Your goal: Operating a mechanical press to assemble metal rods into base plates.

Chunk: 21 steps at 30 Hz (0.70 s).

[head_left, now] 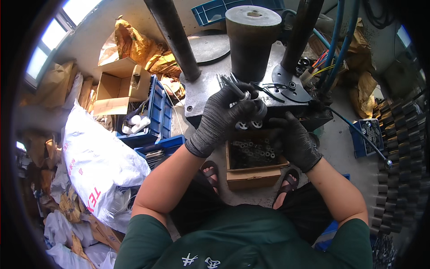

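My left hand (220, 114), in a dark grey knitted glove, is closed around several shiny metal rods with round, ring-like ends (245, 96). Small wheel-shaped metal parts (256, 123) show just below its fingers. To the right, my gloved right hand (297, 142) hovers by the rim of a cardboard box, thumb apart from the other fingers. Those fingers are dark and partly blurred, and I see nothing between them. Under both hands the open cardboard box (253, 179) stands on the floor between my feet, with many small round metal parts (253, 151) inside.
Ahead stands a metal press bed (208, 85) with a thick cylinder (251, 49), two dark columns and black cable pieces (268, 92). Blue crates (156, 107), an open carton (112, 92) and a white sack (96, 166) crowd the left. Stacked metal parts (398, 166) line the right.
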{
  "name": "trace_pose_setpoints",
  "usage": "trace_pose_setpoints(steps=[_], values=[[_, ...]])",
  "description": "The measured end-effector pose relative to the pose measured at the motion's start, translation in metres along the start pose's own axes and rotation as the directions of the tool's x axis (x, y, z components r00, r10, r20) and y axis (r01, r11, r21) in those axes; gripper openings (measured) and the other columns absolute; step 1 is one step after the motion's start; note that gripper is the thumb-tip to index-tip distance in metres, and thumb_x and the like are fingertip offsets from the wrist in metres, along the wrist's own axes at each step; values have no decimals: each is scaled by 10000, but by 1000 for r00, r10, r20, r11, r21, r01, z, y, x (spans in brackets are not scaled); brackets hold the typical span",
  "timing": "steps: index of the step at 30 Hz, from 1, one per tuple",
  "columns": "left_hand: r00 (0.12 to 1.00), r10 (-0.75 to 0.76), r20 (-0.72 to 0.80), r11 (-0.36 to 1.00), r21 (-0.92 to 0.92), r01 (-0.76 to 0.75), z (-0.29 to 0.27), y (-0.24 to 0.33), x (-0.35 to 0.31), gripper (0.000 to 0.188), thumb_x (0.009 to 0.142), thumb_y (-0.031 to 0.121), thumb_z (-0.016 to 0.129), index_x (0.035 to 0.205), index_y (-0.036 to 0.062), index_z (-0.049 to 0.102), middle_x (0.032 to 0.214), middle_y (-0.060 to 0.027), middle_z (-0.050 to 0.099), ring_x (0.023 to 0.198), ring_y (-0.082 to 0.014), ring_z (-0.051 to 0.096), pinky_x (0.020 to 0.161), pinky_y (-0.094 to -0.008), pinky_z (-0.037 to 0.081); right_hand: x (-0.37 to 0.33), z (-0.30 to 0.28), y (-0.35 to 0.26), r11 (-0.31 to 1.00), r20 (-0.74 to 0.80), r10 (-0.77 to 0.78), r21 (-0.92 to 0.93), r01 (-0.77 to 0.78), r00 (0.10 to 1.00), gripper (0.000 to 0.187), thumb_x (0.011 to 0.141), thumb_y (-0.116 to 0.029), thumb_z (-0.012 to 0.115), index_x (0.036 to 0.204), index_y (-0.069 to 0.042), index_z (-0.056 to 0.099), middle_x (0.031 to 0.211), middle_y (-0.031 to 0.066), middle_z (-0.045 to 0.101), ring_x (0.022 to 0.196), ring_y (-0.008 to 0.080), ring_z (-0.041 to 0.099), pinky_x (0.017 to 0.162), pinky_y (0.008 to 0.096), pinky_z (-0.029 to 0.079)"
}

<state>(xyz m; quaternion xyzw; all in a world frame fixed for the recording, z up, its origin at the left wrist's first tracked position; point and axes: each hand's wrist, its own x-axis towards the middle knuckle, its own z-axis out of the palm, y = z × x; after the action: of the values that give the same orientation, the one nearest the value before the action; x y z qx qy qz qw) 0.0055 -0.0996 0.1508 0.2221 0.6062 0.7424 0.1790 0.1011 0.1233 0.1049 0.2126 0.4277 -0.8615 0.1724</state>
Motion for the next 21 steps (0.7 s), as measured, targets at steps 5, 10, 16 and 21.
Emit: trace_pose_setpoints(steps=[5,10,16,21], values=[[980,151,-131,947,302,-106,-46,-3,27,354,948,208,747,1209,-8,644,1018,-78,705,937,-139,670,826,-298,564,-1,-8,-1,998,60,-64,27,63,996,543,1009,-497,572,1275,-26,616,841,120,702,671,223,662,642,345,536],[916,240,-323,755,654,33,-111,-31,64,326,895,224,768,1096,-9,663,937,-143,723,835,-233,707,800,-363,567,5,-13,6,978,63,-153,-135,160,986,468,991,-401,620,1269,-24,619,824,132,704,652,231,666,630,355,546],[666,-321,-674,946,-195,259,-191,-78,77,201,996,268,666,1012,67,676,804,-54,684,595,-133,644,509,-257,524,7,-9,7,955,71,-141,-252,154,988,422,998,-327,623,1278,-11,610,830,137,701,648,234,672,635,352,564],[652,-239,-719,879,125,460,-230,-83,67,240,971,255,699,1006,18,690,793,-114,713,619,-180,669,535,-294,564,5,-10,5,930,85,-134,-334,155,987,371,1017,-282,623,1280,-20,611,849,120,702,678,212,688,656,335,577]])
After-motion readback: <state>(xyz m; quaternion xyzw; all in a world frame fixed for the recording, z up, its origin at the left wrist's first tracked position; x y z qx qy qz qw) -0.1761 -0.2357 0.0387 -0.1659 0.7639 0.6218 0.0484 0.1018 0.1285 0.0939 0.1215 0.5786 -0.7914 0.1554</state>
